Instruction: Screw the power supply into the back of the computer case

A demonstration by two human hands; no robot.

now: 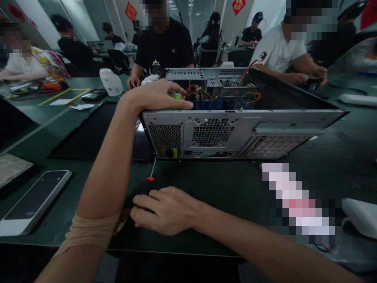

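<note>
A silver and black computer case [188, 133] lies on its side, its open top showing wires and parts inside. My left hand [160, 96] rests on the case's upper edge at the left, thumb and fingers stretched out. Under its fingers a green patch is partly visible. My right hand [167, 210] is closed round a screwdriver [149, 185] with a red and black handle. The screwdriver's thin shaft points up to the lower left corner of the case's rear panel; I cannot tell whether its tip is seated in a screw.
A black side panel [85, 135] lies left of the case. A white-framed device with a dark screen [37, 200] is at the front left. A blurred-out object [297, 200] lies at the right. Across the green table [206, 212] are a white device [111, 81] and other people.
</note>
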